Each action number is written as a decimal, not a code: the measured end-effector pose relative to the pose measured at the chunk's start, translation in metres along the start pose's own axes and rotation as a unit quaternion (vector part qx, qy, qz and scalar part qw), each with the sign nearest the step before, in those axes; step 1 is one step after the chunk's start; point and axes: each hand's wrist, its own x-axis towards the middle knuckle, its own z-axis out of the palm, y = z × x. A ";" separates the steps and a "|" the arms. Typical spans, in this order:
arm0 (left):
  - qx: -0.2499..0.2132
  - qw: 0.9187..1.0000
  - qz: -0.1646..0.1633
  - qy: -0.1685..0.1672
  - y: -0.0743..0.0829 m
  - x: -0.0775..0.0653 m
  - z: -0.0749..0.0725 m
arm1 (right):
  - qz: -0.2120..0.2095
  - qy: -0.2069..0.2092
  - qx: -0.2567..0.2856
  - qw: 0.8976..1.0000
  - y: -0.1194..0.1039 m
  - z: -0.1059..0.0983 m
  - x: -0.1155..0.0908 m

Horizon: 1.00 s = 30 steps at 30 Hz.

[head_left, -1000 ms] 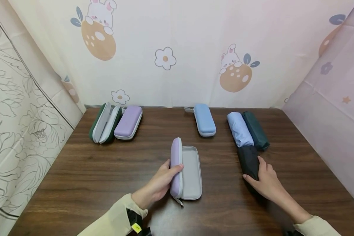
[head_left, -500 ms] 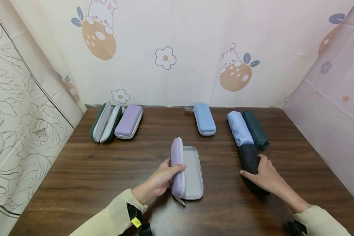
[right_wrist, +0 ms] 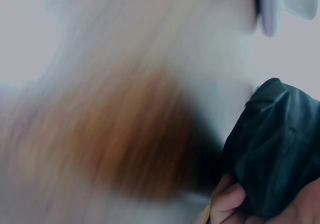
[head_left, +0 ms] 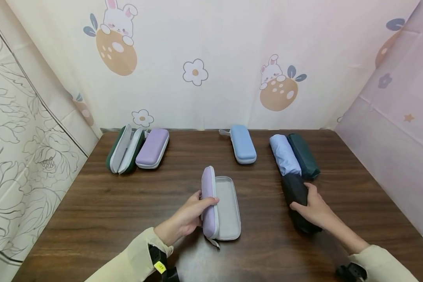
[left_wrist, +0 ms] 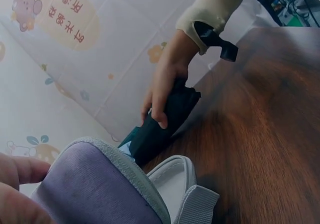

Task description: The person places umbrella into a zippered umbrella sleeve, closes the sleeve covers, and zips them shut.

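My left hand (head_left: 188,213) grips the lilac lid of an opened zip case (head_left: 208,219), thumb over the lid's rim. The lid stands upright while the grey-lined half lies flat, with nothing in it. At the right, my right hand (head_left: 315,207) holds a black folded umbrella (head_left: 294,192), thumb across its top and fingers on the far side. In the left wrist view the umbrella (left_wrist: 167,116) slants down from the hand. Its dark, creased fabric (right_wrist: 272,149) fills the lower right of the right wrist view. Whether it touches the table is unclear.
A light blue folded umbrella (head_left: 285,154) and a dark green one (head_left: 304,156) lie just beyond the black one. At the back are a blue zip case (head_left: 243,144), a closed purple case (head_left: 153,148) and a partly opened green case (head_left: 126,150). Curtains surround the wooden table (head_left: 127,211).
My right thumb has come further over the black umbrella, and more of the umbrella's near end shows below the hand. The left hand and the lilac case have hardly moved.
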 end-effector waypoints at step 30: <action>-0.006 1.000 -0.001 0.003 0.002 0.001 0.008 | -0.084 -0.018 0.073 0.994 -0.148 0.077 0.011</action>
